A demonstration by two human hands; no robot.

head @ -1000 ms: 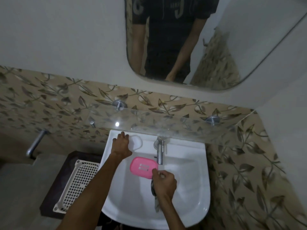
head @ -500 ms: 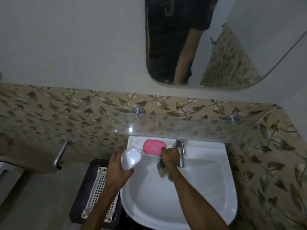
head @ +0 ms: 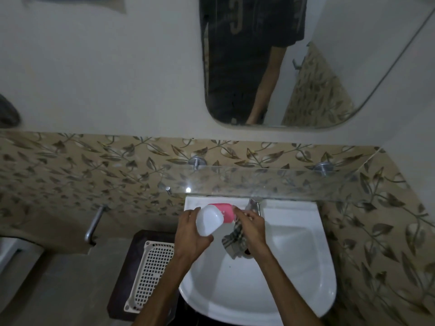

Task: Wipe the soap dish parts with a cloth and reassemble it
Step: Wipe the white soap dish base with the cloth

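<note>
Soap dish base [head: 209,220] w/ left hand [head: 191,234] gripping it, over sink's [head: 294,267] back-left corner. Right hand [head: 251,225] pinches cloth [head: 235,241], just right of base; pink tray [head: 224,211] behind, on back rim.

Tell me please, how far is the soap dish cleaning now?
Done: the dish is taken apart. In hand: the left hand holds the white part; the right hand holds the cloth by the pink part on the sink ledge. Left: wiping, which I cannot judge, and putting together.
</note>
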